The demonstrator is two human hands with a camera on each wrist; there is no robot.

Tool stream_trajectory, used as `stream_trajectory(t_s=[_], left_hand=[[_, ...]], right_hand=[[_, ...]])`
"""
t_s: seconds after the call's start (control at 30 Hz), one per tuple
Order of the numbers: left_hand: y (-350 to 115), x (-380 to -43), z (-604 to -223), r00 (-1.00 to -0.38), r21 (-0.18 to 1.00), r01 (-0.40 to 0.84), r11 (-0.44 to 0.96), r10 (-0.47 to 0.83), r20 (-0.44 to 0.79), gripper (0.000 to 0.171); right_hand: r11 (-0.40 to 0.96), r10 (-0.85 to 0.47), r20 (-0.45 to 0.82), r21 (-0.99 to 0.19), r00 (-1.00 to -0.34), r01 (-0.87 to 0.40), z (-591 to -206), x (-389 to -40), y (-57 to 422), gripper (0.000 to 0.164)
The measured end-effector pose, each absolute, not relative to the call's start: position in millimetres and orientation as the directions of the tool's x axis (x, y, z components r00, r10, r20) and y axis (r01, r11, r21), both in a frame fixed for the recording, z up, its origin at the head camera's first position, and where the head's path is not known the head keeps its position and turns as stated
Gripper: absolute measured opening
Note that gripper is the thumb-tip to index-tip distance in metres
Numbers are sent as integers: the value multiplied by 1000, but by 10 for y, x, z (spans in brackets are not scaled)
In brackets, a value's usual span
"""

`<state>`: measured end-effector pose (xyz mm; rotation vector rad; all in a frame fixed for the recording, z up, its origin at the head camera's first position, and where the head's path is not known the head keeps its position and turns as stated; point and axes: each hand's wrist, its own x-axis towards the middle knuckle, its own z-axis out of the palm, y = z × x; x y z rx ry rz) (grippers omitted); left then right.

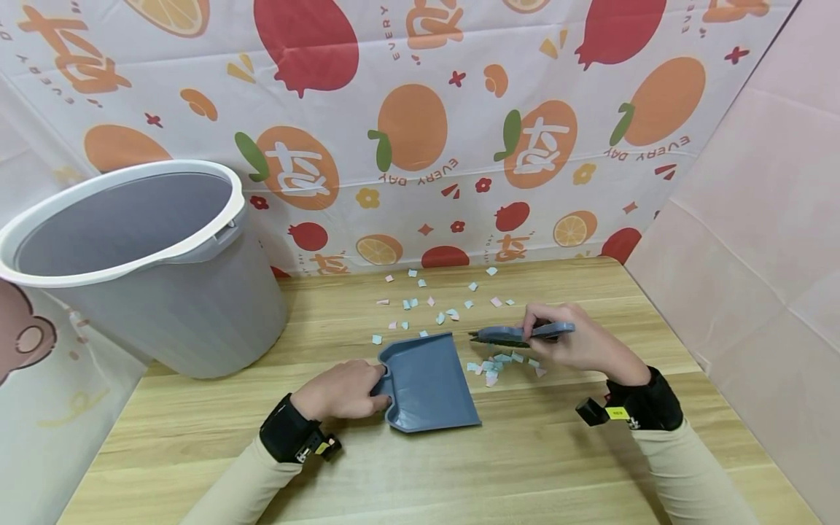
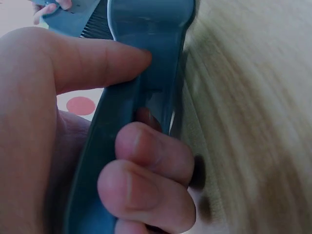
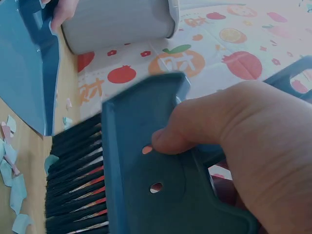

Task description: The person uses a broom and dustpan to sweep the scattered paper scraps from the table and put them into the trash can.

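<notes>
My left hand grips the handle of a blue-grey dustpan, its thumb lying along the handle top in the left wrist view. The pan lies on the wooden table with its wide edge facing right. In my right hand is a matching hand brush, held by its handle with black bristles pointing toward the pan. Just below the brush sits a small heap of pale blue and pink paper scraps, right of the pan's edge. More scraps lie scattered behind the pan.
A large grey bin with a white rim stands at the left of the wooden table. A fruit-print cloth hangs along the back edge, and a pale pink sheet borders the right side.
</notes>
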<state>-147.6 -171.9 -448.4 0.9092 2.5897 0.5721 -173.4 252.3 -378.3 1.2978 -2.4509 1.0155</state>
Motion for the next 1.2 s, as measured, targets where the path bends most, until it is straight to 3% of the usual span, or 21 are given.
stream_trajectory(t_s=[0.23, 0.9, 1.2], left_hand=[[-1778, -1547, -4633, -709, 487, 564, 667, 693, -129, 22], [-1809, -1658, -4905, -744, 396, 552, 734, 648, -164, 17], [-1790, -1617, -4787, -730, 451, 550, 704, 667, -150, 20]], right_hand=[[474, -563, 457, -504, -689, -722, -3763, -1721, 2529, 34], [670, -364, 350, -545, -863, -503, -3664, -1666, 2535, 26], [784, -248, 284, -503, -926, -365, -3624, -1681, 2524, 22]])
